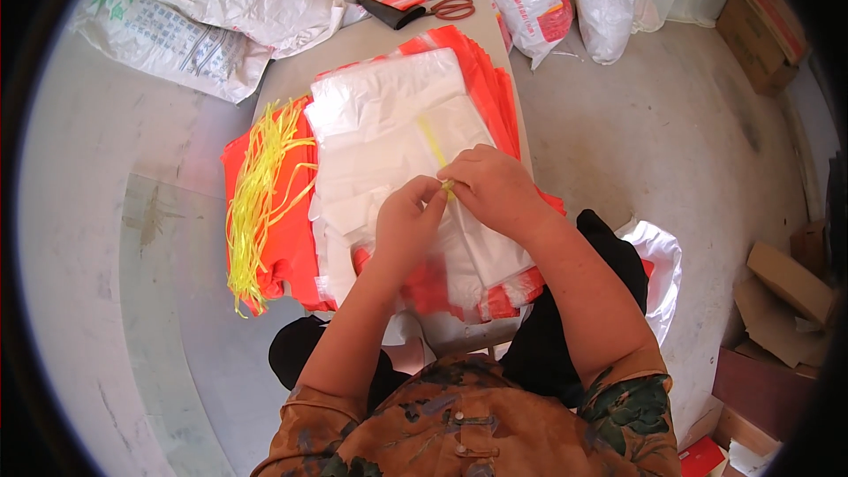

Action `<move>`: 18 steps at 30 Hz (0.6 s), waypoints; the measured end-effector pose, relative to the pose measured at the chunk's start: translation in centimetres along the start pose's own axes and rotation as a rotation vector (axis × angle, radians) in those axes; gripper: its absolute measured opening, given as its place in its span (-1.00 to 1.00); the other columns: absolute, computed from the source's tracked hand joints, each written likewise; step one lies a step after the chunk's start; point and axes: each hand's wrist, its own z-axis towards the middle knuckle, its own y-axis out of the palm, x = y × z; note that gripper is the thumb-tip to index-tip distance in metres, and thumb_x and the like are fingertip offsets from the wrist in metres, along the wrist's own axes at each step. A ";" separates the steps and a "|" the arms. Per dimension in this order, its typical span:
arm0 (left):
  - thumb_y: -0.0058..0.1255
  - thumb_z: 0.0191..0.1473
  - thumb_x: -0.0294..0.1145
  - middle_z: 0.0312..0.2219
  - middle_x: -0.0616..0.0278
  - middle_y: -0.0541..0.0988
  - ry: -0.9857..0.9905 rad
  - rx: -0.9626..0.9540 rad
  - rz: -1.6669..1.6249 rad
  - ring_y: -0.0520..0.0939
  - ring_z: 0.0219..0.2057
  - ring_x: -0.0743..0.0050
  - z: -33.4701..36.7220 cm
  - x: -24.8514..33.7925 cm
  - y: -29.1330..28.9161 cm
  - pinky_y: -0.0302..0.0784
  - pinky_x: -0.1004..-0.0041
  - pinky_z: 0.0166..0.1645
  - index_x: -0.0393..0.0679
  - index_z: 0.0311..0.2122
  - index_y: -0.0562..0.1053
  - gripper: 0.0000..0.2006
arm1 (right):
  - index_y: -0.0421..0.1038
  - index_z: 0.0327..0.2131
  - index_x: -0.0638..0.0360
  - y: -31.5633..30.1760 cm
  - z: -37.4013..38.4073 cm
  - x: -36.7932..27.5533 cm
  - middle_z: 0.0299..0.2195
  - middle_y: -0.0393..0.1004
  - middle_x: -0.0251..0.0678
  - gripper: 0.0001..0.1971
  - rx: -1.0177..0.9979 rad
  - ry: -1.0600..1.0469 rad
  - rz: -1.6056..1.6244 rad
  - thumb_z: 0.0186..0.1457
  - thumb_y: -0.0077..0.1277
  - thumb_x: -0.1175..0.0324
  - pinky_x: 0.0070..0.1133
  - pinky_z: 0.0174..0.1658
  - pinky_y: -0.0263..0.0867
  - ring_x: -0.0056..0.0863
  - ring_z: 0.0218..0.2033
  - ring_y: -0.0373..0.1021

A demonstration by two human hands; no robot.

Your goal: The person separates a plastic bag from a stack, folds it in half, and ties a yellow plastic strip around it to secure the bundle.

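Note:
My left hand (412, 212) and my right hand (491, 192) meet over the pile, fingertips pinched together on a yellow ribbon. The pinched part of the yellow ribbon (448, 185) shows between my fingers, and more of it runs up over the white plastic bags (380, 137). Those bags lie stacked flat, with red plastic bags (499, 93) showing beneath and around them. A loose bundle of yellow ribbons (256, 212) rests on red plastic at the left. Exactly how the ribbon passes through my fingers is hidden.
Scissors with dark red handles (452, 8) lie at the table's far end beside a black and red-striped item (389, 5). Large white sacks (247, 0) crowd the back. Cardboard boxes (786, 300) stand at the right, and an open white bag (662, 274) is by my right leg.

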 end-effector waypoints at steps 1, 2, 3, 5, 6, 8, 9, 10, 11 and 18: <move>0.09 0.20 -0.34 -0.48 0.17 0.61 -0.001 0.002 0.001 0.58 -0.48 0.37 0.0 0.0 0.0 0.47 0.37 -0.30 -0.21 -0.21 0.58 -0.83 | 0.59 -0.19 0.18 0.0 0.0 -0.2 -0.34 0.56 -0.30 -0.80 0.015 0.038 -0.001 0.07 0.13 0.49 -0.42 -0.18 0.42 -0.30 -0.27 0.48; 0.08 0.21 -0.34 -0.49 0.15 0.61 -0.002 0.007 0.033 0.58 -0.48 0.33 0.0 -0.1 -0.1 0.48 0.35 -0.30 -0.21 -0.22 0.57 -0.83 | 0.59 -0.19 0.18 -0.4 0.2 -0.7 -0.34 0.56 -0.30 -0.80 0.012 0.036 0.002 0.07 0.13 0.49 -0.42 -0.18 0.42 -0.30 -0.27 0.48; 0.07 0.21 -0.34 -0.49 0.14 0.60 0.000 0.011 0.062 0.59 -0.48 0.30 0.1 0.0 -0.1 0.48 0.33 -0.30 -0.21 -0.22 0.56 -0.83 | 0.58 -0.18 0.18 -1.4 0.5 -1.5 -0.35 0.56 -0.30 -0.80 -0.096 0.237 0.137 0.08 0.11 0.49 -0.44 -0.20 0.41 -0.33 -0.30 0.48; 0.06 0.21 -0.34 -0.49 0.13 0.60 -0.002 0.009 0.076 0.59 -0.47 0.28 0.3 0.0 -0.2 0.48 0.33 -0.30 -0.21 -0.22 0.57 -0.83 | 0.57 -0.17 0.18 -1.8 0.7 -1.7 -0.36 0.56 -0.29 -0.79 -0.204 0.438 0.272 0.09 0.09 0.48 -0.46 -0.21 0.40 -0.36 -0.32 0.48; 0.06 0.21 -0.34 -0.48 0.13 0.61 -0.003 0.008 0.090 0.60 -0.47 0.27 0.4 0.1 -0.1 0.48 0.32 -0.30 -0.21 -0.21 0.57 -0.83 | 0.57 -0.18 0.18 -1.8 0.6 -1.1 -0.36 0.56 -0.28 -0.80 -0.232 0.457 0.371 0.11 0.07 0.48 -0.47 -0.22 0.39 -0.39 -0.34 0.47; 0.07 0.21 -0.33 -0.48 0.13 0.61 -0.022 0.005 0.089 0.60 -0.46 0.28 0.5 0.3 -0.1 0.49 0.32 -0.29 -0.21 -0.21 0.57 -0.82 | 0.57 -0.19 0.19 -2.0 0.7 -0.7 -0.36 0.56 -0.27 -0.82 -0.261 0.476 0.471 0.12 0.06 0.48 -0.48 -0.23 0.39 -0.42 -0.35 0.47; 0.07 0.21 -0.32 -0.48 0.13 0.62 -0.040 0.004 0.089 0.61 -0.46 0.28 0.5 0.5 -0.1 0.49 0.33 -0.29 -0.21 -0.21 0.58 -0.82 | 0.57 -0.20 0.19 -2.3 0.8 -0.7 -0.35 0.56 -0.25 -0.82 -0.310 0.447 0.443 0.11 0.05 0.49 -0.46 -0.22 0.39 -0.39 -0.33 0.47; 0.07 0.21 -0.32 -0.48 0.13 0.62 -0.040 0.002 0.088 0.61 -0.46 0.28 0.6 0.8 -0.1 0.49 0.33 -0.29 -0.21 -0.21 0.58 -0.82 | 0.56 -0.22 0.19 -2.4 0.9 -0.7 -0.35 0.55 -0.23 -0.83 -0.358 0.417 0.415 0.11 0.04 0.50 -0.44 -0.20 0.39 -0.35 -0.31 0.48; 0.08 0.21 -0.31 -0.48 0.13 0.62 -0.062 -0.003 0.094 0.61 -0.46 0.28 0.6 1.1 -0.2 0.49 0.33 -0.29 -0.20 -0.22 0.59 -0.81 | 0.56 -0.22 0.19 -2.1 0.7 -0.5 -0.35 0.55 -0.23 -0.83 -0.358 0.416 0.417 0.11 0.04 0.50 -0.44 -0.20 0.39 -0.35 -0.31 0.48; 0.10 0.19 -0.30 -0.47 0.09 0.63 -0.047 -0.021 0.184 0.64 -0.44 0.15 0.5 1.8 -0.5 0.50 0.27 -0.31 -0.19 -0.28 0.58 -0.82 | 0.58 -0.28 0.18 -1.6 0.1 -0.4 -0.25 0.50 -0.24 -0.87 -0.176 0.098 0.197 0.07 0.10 0.54 -0.37 -0.07 0.38 -0.24 -0.16 0.45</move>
